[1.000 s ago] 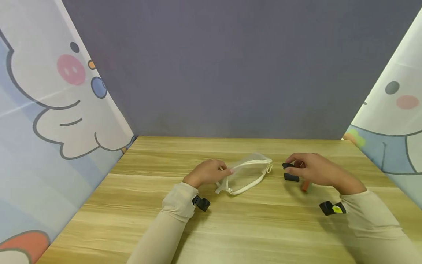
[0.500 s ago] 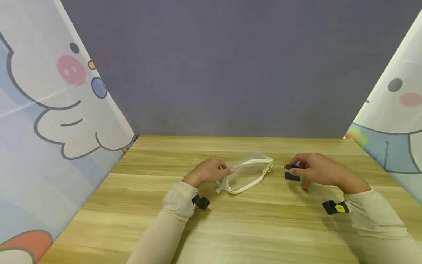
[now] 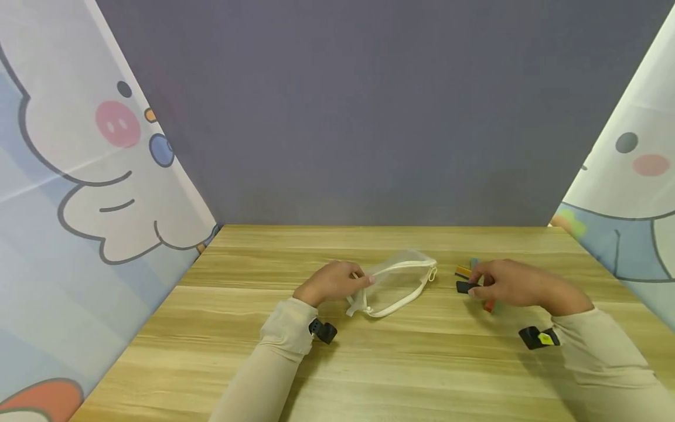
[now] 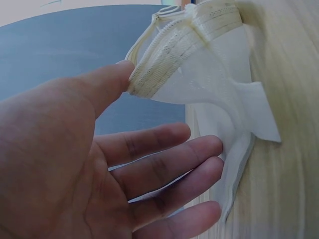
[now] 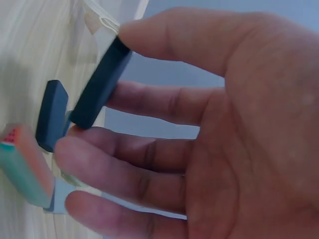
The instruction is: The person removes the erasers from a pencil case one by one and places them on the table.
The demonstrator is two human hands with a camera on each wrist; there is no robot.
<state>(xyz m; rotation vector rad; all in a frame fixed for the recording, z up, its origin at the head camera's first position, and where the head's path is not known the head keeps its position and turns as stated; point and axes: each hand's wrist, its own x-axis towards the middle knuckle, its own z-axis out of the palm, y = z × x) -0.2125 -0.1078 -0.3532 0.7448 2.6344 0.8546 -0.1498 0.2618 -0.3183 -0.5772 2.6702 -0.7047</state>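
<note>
A pale, see-through zip pouch with cream zipper edging lies on the table, its mouth spread. My left hand holds the pouch's left end, with the thumb at the zipper edge; in the left wrist view the other fingers are fairly straight beside the pouch. My right hand pinches a small black block between thumb and fingers, just above the table. Another black block lies beyond it in the right wrist view. Nearby is a watermelon-patterned block, partly under the hand in the head view.
A yellow-striped piece and a blue piece lie beside the right hand on the wooden table. A grey panel rises at the table's far edge, and cartoon-printed sheets stand at both sides.
My right hand has moved slightly right and nearer with the black block, uncovering the yellow-striped and blue pieces. My left hand and the pouch stay in place; the head view has tilted slightly.
</note>
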